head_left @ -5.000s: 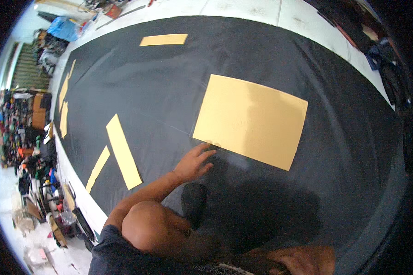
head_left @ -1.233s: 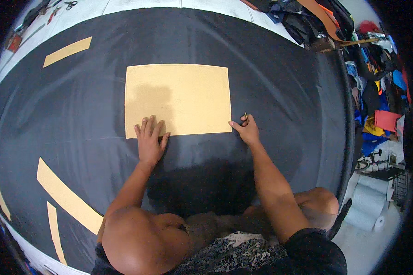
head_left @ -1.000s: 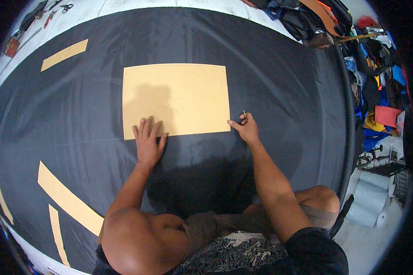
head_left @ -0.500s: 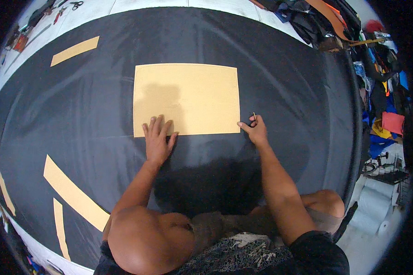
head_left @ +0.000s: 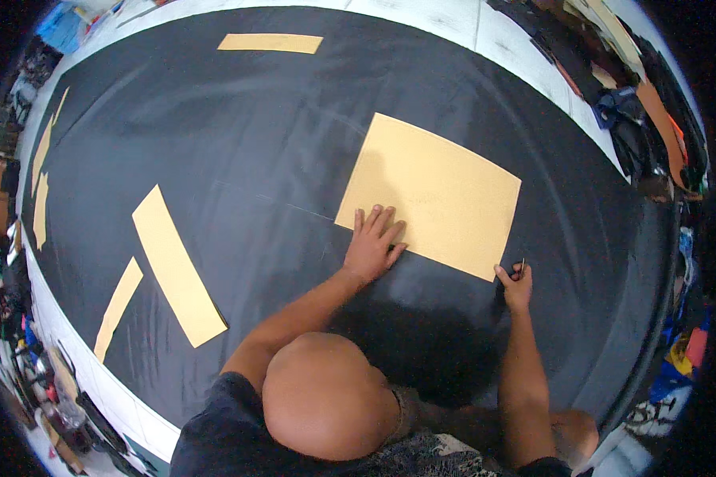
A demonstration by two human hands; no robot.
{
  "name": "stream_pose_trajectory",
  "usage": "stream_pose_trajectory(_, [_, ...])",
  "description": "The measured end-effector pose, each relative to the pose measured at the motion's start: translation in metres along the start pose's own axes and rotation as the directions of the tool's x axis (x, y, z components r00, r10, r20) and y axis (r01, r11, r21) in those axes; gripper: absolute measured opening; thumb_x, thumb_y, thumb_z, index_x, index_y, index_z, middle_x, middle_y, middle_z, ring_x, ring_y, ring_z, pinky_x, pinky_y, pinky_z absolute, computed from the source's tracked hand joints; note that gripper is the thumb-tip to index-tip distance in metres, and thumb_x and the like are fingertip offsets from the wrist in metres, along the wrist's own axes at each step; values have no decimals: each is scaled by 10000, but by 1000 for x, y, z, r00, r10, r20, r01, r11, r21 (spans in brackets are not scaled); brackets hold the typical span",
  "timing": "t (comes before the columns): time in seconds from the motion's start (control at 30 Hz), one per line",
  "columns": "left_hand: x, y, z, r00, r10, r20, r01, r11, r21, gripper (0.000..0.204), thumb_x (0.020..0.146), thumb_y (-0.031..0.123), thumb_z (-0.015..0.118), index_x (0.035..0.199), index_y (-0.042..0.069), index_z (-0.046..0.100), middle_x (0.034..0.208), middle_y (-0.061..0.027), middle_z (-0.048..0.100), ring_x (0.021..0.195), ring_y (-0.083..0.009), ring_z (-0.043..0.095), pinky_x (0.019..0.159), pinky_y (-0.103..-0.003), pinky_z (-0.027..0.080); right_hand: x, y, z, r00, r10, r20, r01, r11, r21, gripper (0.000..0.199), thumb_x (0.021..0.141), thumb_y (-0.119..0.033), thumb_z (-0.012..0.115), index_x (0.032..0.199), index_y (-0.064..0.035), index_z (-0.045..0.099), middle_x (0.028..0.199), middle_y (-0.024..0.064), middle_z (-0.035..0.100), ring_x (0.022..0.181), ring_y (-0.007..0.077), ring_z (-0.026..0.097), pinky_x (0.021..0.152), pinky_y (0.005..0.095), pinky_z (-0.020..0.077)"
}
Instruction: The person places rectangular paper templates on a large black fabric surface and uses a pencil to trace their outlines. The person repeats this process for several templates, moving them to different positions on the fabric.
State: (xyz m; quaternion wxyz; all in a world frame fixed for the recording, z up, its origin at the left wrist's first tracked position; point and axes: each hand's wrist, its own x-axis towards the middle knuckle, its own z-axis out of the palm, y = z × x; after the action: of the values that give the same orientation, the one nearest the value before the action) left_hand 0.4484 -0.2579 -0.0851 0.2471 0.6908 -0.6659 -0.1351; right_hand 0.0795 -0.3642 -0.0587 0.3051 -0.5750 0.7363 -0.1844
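Observation:
A large tan sheet [head_left: 445,199] with four corners and a slightly curved far edge lies flat on black material [head_left: 270,143]. My left hand [head_left: 374,242] rests on its near edge, fingers spread, close to the near left corner. At the near right corner is my right hand [head_left: 517,286], its thumb touching the sheet. Between its curled fingers it holds a short, slim, brass-coloured stick [head_left: 523,268], perhaps a pen; the lower part is hidden.
Tan strips lie at the far edge [head_left: 270,43], left [head_left: 179,266], near left [head_left: 119,310] and far left [head_left: 41,211]. A thin pale line [head_left: 294,206] crosses the black material. My bent knee [head_left: 326,397] is close in front. Piled materials [head_left: 628,111] stand far right.
My view has turned, so the sheet appears further right and tilted, and more of the left side shows. Both hands keep about the same places on the sheet.

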Motion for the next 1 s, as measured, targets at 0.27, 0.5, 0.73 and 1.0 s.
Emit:
stream_pose_trajectory(0.27, [-1,3,2,1000,-15,21,15,1000,-7,476,946,405,624,1337,134,593,1506,-159,433,1443,-400,333,1179,-653,184,10,15,-1,999,-29,28,27,998,52,541,712,-357,917,962,-73,530,798,-12,445,716,121,427,634,278,392])
stream_pose_trajectory(0.5, [0,4,0,999,-19,27,19,1000,-5,487,937,407,635,1336,130,595,1502,-164,440,1435,-410,342,1183,-639,193,8,12,-2,999,-40,3,40,999,10,542,704,-349,923,963,-83,528,805,-15,445,713,120,424,639,275,396])
stream_pose_trajectory(0.73, [0,4,-2,1000,-13,14,13,1000,-15,481,929,399,647,1324,128,605,1489,-172,452,1425,-412,354,1179,-644,195,5,10,-2,999,31,4,-32,1000,2,554,691,-351,931,970,-82,535,807,-11,455,726,120,437,643,278,406])
stream_pose_trajectory(1.0, [1,2,-2,999,-4,44,3,999,34,486,934,405,643,1335,134,602,1512,-163,441,1433,-401,355,1176,-648,194,7,17,0,1000,10,-1,-10,1000,-17,562,699,-341,926,999,-67,538,845,4,488,756,132,457,682,288,427])
